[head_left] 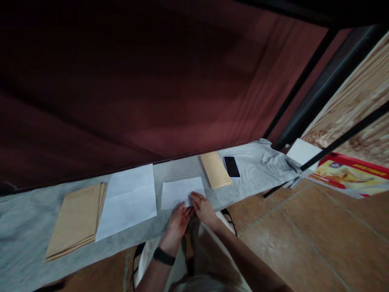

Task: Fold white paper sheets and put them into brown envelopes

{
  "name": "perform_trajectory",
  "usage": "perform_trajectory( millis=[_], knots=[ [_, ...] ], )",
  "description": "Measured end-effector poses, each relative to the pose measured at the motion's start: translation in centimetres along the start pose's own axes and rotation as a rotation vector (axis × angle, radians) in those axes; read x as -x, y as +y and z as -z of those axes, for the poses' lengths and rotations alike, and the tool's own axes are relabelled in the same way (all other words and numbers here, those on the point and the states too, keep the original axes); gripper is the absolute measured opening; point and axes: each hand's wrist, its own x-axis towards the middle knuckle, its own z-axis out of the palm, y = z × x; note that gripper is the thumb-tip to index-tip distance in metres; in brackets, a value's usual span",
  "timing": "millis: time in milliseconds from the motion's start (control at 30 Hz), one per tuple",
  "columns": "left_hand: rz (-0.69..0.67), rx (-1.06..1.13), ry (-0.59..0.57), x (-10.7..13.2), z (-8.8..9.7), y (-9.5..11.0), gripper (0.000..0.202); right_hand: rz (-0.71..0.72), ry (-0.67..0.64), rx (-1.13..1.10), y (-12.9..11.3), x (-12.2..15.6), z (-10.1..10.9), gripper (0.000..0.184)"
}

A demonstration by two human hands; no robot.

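Note:
A smaller white sheet of paper [179, 192], seemingly folded, lies on the grey cloth in front of me. At its near edge, my left hand [178, 219] has the thumb on top and curled fingers below the edge, gripping the paper. Close beside it, my right hand [203, 207] presses its bent fingers together on the paper's near right part, also at the edge. To the left lies a larger white sheet [129, 200] with a crease across it. A brown envelope [215, 169] rests just right of the paper in my hands.
Several brown envelopes [74, 217] are stacked at the left of the narrow cloth-covered bench [21, 235]. A phone [231, 166] lies right of the single envelope. A dark red curtain [182, 101] hangs behind. Black metal bars [299, 85] and a red-yellow box [349, 174] are at the right.

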Motion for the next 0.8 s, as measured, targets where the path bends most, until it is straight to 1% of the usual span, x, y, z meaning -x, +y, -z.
perform_trajectory(
  millis=[67,100,133,200,233,267,300,333,367,400,467,567,667,800],
  knots=[
    [0.053,-0.086,-0.033,1.7,0.9,-0.8,0.004,0.015,-0.003,-0.001,0.5,0.2,0.1,0.044],
    [0.055,-0.164,-0.058,2.4,1.3,-1.2,0.010,0.026,-0.004,0.000,0.7,0.2,0.1,0.045],
    [-0.010,-0.301,-0.095,3.0,1.7,-1.4,0.018,0.035,-0.002,-0.001,0.9,0.2,0.1,0.046],
    [-0.223,-0.509,-0.106,3.5,2.1,-1.3,0.032,0.038,0.013,-0.012,0.8,0.1,-0.1,0.046],
    [-0.367,-0.614,-0.098,3.3,2.1,-0.9,0.036,0.030,0.025,-0.023,0.7,0.0,-0.3,0.046],
    [-0.543,-0.745,-0.092,2.8,2.1,-0.4,0.039,0.022,0.038,-0.034,0.5,-0.3,-0.6,0.046],
    [-0.734,-0.919,-0.081,2.0,1.9,0.3,0.044,0.017,0.048,-0.043,0.2,-0.5,-0.9,0.046],
    [-0.884,-1.100,-0.068,1.1,1.8,1.1,0.048,0.019,0.055,-0.045,-0.2,-0.9,-1.4,0.045],
    [-0.988,-1.261,-0.049,0.0,1.7,1.8,0.051,0.028,0.062,-0.035,-0.5,-1.1,-1.8,0.044],
    [-1.054,-1.409,-0.038,-1.1,1.7,2.4,0.053,0.043,0.067,-0.011,-0.8,-1.4,-2.3,0.043],
    [-1.110,-1.643,-0.032,-3.0,2.0,3.2,0.054,0.079,0.070,0.069,-1.2,-1.8,-3.1,0.044],
    [-1.109,-1.874,-0.043,-4.7,2.8,3.3,0.055,0.118,0.049,0.242,-1.3,-1.8,-3.6,0.044],
    [-1.114,-1.969,0.002,-4.7,3.4,2.6,0.057,0.141,0.031,0.388,-0.9,-1.4,-3.7,0.044],
    [-1.081,-1.968,0.132,-4.3,3.4,1.8,0.058,0.164,0.066,0.462,0.4,-1.0,-3.2,0.047]
  ],
)
